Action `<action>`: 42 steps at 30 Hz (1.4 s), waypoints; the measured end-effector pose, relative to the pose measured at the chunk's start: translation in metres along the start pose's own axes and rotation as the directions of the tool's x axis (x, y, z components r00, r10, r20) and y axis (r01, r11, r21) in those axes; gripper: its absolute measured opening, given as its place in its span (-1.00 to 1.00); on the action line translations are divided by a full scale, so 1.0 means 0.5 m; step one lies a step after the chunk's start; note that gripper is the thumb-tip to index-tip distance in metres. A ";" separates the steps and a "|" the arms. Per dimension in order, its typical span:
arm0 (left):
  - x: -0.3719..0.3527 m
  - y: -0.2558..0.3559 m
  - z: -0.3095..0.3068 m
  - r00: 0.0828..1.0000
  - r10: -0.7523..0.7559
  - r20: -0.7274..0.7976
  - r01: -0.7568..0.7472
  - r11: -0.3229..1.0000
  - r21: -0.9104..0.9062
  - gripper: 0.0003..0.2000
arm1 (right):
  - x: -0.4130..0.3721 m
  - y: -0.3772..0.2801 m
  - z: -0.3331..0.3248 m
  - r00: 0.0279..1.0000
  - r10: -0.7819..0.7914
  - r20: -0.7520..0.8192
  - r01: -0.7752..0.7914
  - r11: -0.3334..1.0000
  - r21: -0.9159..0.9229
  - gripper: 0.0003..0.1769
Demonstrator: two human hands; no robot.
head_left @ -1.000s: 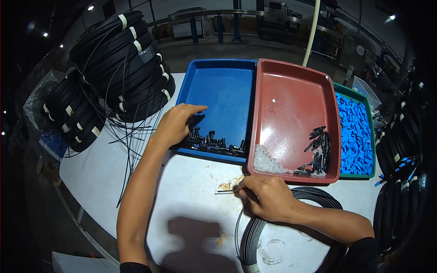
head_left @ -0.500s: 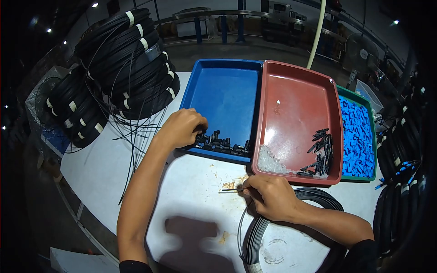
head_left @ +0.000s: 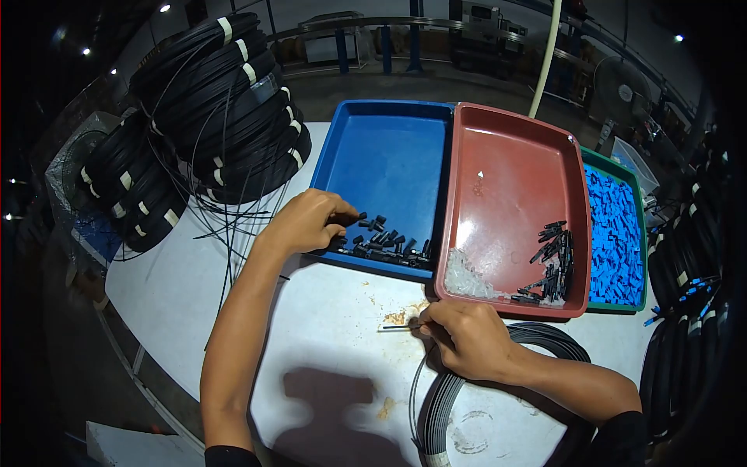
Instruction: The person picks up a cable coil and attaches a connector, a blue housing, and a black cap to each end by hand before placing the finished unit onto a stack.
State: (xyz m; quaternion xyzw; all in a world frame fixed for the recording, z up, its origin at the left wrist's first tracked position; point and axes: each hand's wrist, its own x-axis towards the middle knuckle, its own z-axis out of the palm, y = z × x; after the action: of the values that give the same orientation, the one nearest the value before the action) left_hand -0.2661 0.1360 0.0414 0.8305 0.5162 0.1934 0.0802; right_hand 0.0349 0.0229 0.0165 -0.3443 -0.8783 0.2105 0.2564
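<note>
My left hand [head_left: 310, 221] reaches over the near left corner of the blue tray [head_left: 389, 140]. Its thumb and forefinger are apart at the edge of a pile of small black plastic parts [head_left: 381, 241], with the forefinger by one of them. Nothing shows between these fingers; the others are partly hidden. Above the white table my right hand [head_left: 471, 338] pinches a thin black cable [head_left: 397, 327], whose stripped-looking end sticks out to the left. A coil of this cable [head_left: 436, 412] lies under my right hand and forearm, bound with white tape.
Beside the blue tray, a red tray [head_left: 513, 156] holds clear small pieces [head_left: 467, 276] and black connectors [head_left: 554, 261]. A green tray [head_left: 640, 233] is full of blue parts [head_left: 611, 233]. Stacked black coils [head_left: 226, 109] stand at left, loose cable ends trailing on the table [head_left: 171, 303].
My left hand's thumb and forefinger have spread apart at the pile, and some black parts there have shifted. My right hand still pinches the cable in about the same place.
</note>
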 end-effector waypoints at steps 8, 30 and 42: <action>0.016 -0.015 -0.012 0.993 0.051 -0.105 -0.050 0.999 0.008 -0.70 | 0.001 -0.001 -0.001 1.000 0.018 0.010 -0.018 1.000 -0.004 -0.91; 0.018 0.057 0.036 0.999 -0.053 -0.006 0.054 0.981 0.189 -0.88 | -0.002 0.001 0.007 0.999 0.034 0.011 -0.033 0.999 -0.040 -0.90; -0.020 0.212 -0.001 0.979 -0.018 -0.201 -0.063 0.920 -0.388 -0.88 | -0.063 0.018 -0.016 0.961 0.150 -0.231 -0.178 0.978 -0.108 -0.88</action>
State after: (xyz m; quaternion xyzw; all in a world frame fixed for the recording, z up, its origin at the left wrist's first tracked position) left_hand -0.1827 0.0792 0.0748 0.7798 0.4627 0.3765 0.1900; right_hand 0.0640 0.0081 0.0080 -0.4531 -0.8242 0.1349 0.3117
